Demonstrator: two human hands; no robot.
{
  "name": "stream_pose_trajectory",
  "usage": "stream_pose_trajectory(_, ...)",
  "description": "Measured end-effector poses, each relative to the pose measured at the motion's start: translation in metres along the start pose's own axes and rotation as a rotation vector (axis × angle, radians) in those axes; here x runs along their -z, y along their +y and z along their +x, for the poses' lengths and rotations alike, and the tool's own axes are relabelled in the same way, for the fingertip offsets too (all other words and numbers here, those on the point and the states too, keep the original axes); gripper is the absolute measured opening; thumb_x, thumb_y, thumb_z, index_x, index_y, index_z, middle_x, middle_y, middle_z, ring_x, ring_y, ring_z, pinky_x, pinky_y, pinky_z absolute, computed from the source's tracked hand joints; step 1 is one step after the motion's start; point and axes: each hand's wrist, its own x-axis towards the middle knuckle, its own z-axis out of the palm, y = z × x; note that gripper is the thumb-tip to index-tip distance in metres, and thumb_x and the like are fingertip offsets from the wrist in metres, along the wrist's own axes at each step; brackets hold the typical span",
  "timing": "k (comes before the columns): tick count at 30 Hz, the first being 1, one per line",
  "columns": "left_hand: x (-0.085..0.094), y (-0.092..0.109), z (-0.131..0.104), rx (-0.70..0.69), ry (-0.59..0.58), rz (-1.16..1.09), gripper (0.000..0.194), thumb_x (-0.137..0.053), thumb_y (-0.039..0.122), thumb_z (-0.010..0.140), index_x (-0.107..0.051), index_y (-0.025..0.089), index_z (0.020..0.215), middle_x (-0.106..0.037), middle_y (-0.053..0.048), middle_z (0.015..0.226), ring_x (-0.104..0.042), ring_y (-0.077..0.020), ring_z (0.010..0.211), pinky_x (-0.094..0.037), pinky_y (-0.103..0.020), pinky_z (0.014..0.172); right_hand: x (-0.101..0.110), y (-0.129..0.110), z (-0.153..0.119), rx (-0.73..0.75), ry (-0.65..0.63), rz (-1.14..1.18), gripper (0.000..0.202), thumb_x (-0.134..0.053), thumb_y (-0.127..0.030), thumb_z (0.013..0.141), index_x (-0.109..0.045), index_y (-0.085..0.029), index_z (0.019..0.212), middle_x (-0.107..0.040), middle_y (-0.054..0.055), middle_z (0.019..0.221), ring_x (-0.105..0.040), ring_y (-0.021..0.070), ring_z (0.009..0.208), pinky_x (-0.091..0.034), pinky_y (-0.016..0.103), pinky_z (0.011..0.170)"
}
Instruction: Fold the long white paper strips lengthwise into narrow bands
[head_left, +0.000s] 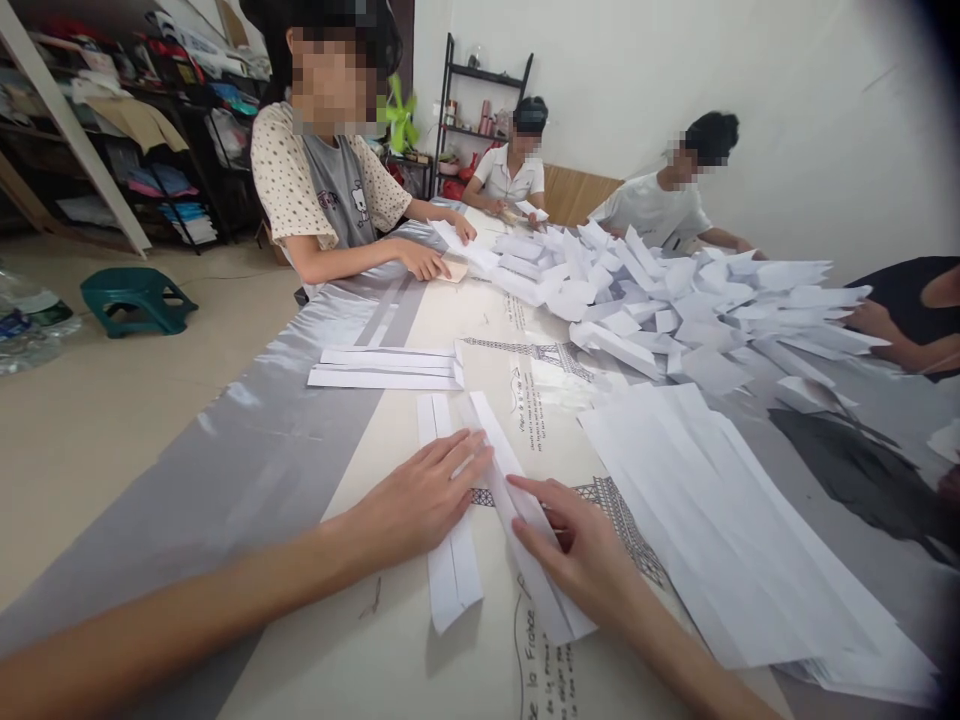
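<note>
Two narrow folded white paper strips lie before me on the printed tablecloth. Across the left folded strip (452,575) rests my left hand (442,490), palm down, its fingertips reaching the upper part of the right folded strip (499,450). My right hand (574,535) has thumb and fingers on the right edge of that right strip, the thumb apart from the index finger. Just beyond, more folded strips (386,368) lie crosswise in a small stack. To the right of my right hand is a stack of flat white sheets (720,520).
A big heap of folded papers (660,300) covers the far right of the table (300,420). A person (337,190) works at the left edge; others sit farther back and at right. A green stool (139,300) stands on the floor. Dark cloth (862,470) lies right.
</note>
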Motion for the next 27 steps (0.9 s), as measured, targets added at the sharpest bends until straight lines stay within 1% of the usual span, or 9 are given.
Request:
stream_pose_trajectory(3,-0.007,-0.002,-0.002,-0.058,-0.031,-0.025,0.043,-0.029,0.024,0.111,-0.041,0.011,0.15,-0.046,-0.015,0.157,-0.036,-0.0281,0.15,-0.036,-0.045,0.121,-0.002,-0.006,-0.005,0.085,0.004,-0.21,0.036,-0.054,-0.043,0.101,-0.069,-0.025,0.129,-0.064,0.005,0.089,-0.056,0.017,0.058,-0.058,0.039,0.06)
stream_pose_trajectory(7,-0.009,-0.005,-0.003,-0.064,-0.039,-0.057,0.045,-0.03,0.028,0.112,-0.041,0.01,0.151,-0.044,-0.015,0.158,-0.034,-0.0283,0.152,-0.034,-0.046,0.123,0.003,-0.01,-0.01,0.156,-0.045,-0.319,0.036,-0.048,-0.044,0.105,-0.069,-0.027,0.128,-0.062,0.008,0.102,-0.053,0.0121,0.052,-0.06,0.038,0.06)
stream_pose_trajectory(9,-0.008,-0.005,-0.003,-0.054,-0.044,-0.081,0.044,-0.032,0.029,0.111,-0.043,0.012,0.151,-0.044,-0.014,0.159,-0.034,-0.0281,0.152,-0.034,-0.045,0.122,0.011,-0.007,-0.01,0.201,-0.085,-0.36,0.035,-0.047,-0.043,0.106,-0.068,-0.03,0.13,-0.062,0.008,0.109,-0.056,0.0119,0.053,-0.061,0.039,0.063)
stream_pose_trajectory(11,-0.007,-0.006,-0.003,-0.043,-0.043,-0.102,0.043,-0.033,0.029,0.111,-0.045,0.012,0.149,-0.044,-0.015,0.158,-0.034,-0.0279,0.152,-0.035,-0.044,0.122,0.02,-0.003,-0.008,0.251,-0.111,-0.373,0.034,-0.048,-0.042,0.106,-0.066,-0.032,0.133,-0.062,0.01,0.123,-0.065,0.0151,0.066,-0.063,0.041,0.069)
stream_pose_trajectory(13,-0.006,-0.006,-0.003,-0.034,-0.034,-0.123,0.043,-0.032,0.029,0.111,-0.046,0.012,0.148,-0.045,-0.015,0.158,-0.035,-0.0275,0.151,-0.035,-0.044,0.122,0.028,0.002,-0.005,0.314,-0.126,-0.375,0.035,-0.05,-0.039,0.106,-0.063,-0.032,0.138,-0.055,0.011,0.143,-0.071,0.0226,0.096,-0.064,0.044,0.083)
stream_pose_trajectory(15,-0.006,-0.006,-0.004,-0.025,-0.026,-0.143,0.042,-0.032,0.03,0.111,-0.047,0.013,0.147,-0.046,-0.014,0.157,-0.036,-0.0266,0.151,-0.036,-0.044,0.122,0.031,0.005,-0.003,0.395,-0.174,-0.395,0.039,-0.051,-0.035,0.106,-0.057,-0.032,0.144,-0.048,0.008,0.155,-0.059,0.0284,0.13,-0.058,0.049,0.101)
stream_pose_trajectory(17,-0.006,-0.007,-0.004,-0.01,-0.032,-0.159,0.043,-0.032,0.032,0.111,-0.048,0.013,0.146,-0.047,-0.014,0.156,-0.035,-0.0261,0.151,-0.035,-0.043,0.122,0.029,0.006,-0.001,0.472,-0.256,-0.435,0.043,-0.051,-0.031,0.106,-0.052,-0.031,0.149,-0.046,0.005,0.159,-0.044,0.0284,0.146,-0.047,0.054,0.116)
stream_pose_trajectory(20,-0.007,-0.007,-0.006,0.029,-0.041,-0.18,0.044,-0.034,0.035,0.111,-0.047,0.012,0.146,-0.044,-0.015,0.158,-0.035,-0.0256,0.151,-0.036,-0.041,0.122,0.02,0.003,0.0,0.546,-0.308,-0.47,0.052,-0.055,-0.028,0.105,-0.043,-0.029,0.155,-0.042,0.005,0.162,-0.04,0.0275,0.149,-0.034,0.056,0.124)
stream_pose_trajectory(27,-0.009,-0.008,-0.007,0.013,-0.014,-0.189,0.053,-0.037,0.037,0.11,-0.031,0.012,0.156,-0.033,-0.016,0.164,-0.027,-0.0257,0.155,-0.033,-0.041,0.124,0.006,-0.003,-0.001,0.579,-0.238,-0.516,0.063,-0.059,-0.03,0.103,-0.032,-0.028,0.161,-0.04,0.007,0.163,-0.038,0.0297,0.15,-0.031,0.059,0.124)
